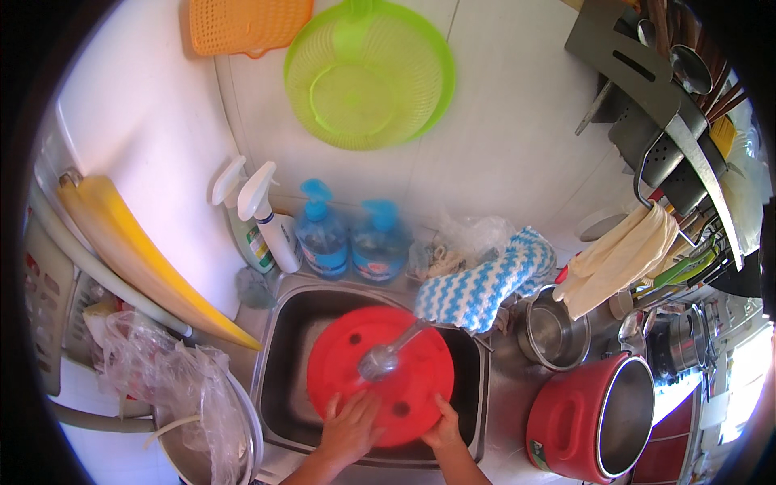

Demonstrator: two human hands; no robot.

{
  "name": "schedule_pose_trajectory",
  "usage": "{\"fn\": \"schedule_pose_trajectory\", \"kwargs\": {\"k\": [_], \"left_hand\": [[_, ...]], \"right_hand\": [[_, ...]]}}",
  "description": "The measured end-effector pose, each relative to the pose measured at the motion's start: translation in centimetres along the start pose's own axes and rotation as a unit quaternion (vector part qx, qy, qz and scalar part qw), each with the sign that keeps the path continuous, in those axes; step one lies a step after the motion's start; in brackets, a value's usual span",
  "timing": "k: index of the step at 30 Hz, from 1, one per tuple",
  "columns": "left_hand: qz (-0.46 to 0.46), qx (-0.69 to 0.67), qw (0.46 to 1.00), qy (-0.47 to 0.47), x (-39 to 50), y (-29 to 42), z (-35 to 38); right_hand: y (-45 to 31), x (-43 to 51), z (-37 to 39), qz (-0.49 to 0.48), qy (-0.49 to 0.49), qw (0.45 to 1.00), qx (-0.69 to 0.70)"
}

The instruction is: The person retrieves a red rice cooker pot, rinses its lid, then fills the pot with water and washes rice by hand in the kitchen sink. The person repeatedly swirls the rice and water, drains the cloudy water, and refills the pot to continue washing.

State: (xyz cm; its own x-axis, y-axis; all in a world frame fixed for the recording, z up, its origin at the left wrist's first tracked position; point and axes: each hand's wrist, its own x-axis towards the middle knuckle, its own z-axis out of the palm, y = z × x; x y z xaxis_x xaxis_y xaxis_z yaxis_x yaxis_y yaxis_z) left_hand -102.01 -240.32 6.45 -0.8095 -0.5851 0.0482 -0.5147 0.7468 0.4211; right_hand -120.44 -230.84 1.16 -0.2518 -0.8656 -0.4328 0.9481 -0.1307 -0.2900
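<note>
A round red plastic lid (418, 364) with dark holes is over the stainless steel sink basin (291, 364). Above the lid's middle hangs the faucet spout (407, 338), its end blurred, perhaps by running water. My left hand (351, 427) lies on the lid's near left part, palm down, fingers extended. With my right hand (444, 424) I grip the near right rim, thumb on top and the other fingers hidden beneath. Between the faucet base and the wall, a blue and white crocheted cloth (485, 279) is draped.
Two blue pump bottles (324, 242) and spray bottles (276, 233) line the wall behind the sink. A metal pot (555, 333) and a red cooker body (570, 418) stand right. Plastic bags (176, 376) cover a pan at left. A green colander (370, 79) hangs above.
</note>
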Motion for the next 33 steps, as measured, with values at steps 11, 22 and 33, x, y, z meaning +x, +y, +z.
{"fn": "schedule_pose_trajectory", "kwargs": {"k": [11,22,33], "left_hand": [[0.012,-0.050,0.998,0.033,3.0,2.2,1.1],[0.036,-0.063,0.995,0.068,0.6,-3.7,0.0],[0.022,-0.046,0.996,-0.073,7.3,-5.1,1.4]], "right_hand": [[0.2,0.3,-0.4,-0.016,0.037,0.999,-0.003],[-1.6,-1.1,-1.1,-0.010,0.049,0.998,-0.023],[-1.7,-1.1,-0.2,0.074,0.038,0.995,-0.048]]}}
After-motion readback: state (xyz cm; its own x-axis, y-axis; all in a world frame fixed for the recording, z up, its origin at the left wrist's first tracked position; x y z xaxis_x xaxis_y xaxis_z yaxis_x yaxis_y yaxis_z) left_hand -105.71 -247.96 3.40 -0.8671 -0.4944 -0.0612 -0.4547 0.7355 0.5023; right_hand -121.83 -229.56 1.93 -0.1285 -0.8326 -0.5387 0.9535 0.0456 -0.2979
